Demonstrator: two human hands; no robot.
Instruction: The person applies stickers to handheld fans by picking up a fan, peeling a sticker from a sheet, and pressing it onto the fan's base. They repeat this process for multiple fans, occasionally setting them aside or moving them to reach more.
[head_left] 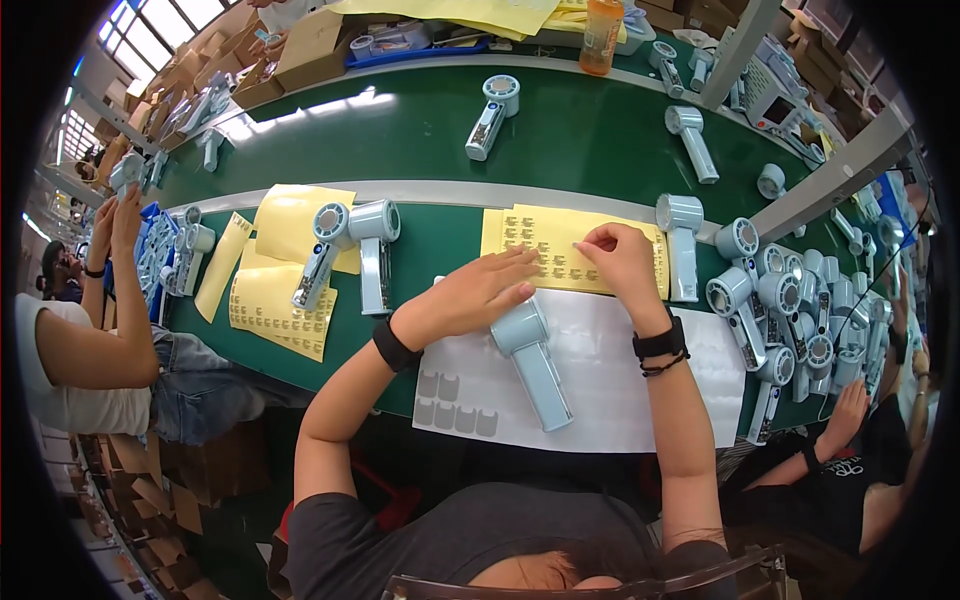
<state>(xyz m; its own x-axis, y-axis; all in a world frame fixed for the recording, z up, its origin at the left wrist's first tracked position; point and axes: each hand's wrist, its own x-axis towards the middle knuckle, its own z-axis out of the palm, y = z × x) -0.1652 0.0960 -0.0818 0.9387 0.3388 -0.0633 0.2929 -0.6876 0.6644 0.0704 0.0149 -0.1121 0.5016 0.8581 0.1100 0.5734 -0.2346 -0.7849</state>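
My left hand [475, 293] lies with its fingers stretched out, fingertips over the left part of a yellow sticker sheet [625, 222] printed with rows of small dark labels. Thumb and forefinger of my right hand [620, 262] are pinched above the same sheet, with a small pale sticker at their tips, partly hidden. Below my left hand a light-blue handheld fan [540, 375] lies on a large white sheet [640, 390]; the hand covers part of its head. Grey cut-out stickers [450, 415] sit at the white sheet's lower left.
Two fans [375, 260] stand left, by more yellow sheets [285, 290]. Another fan [683, 245] is right of my right hand, near a crowded group of fans [790, 300]. Beyond a rail, fans [487, 125] rest on the green surface [400, 150]. Co-workers' arms [105, 355] show at both sides.
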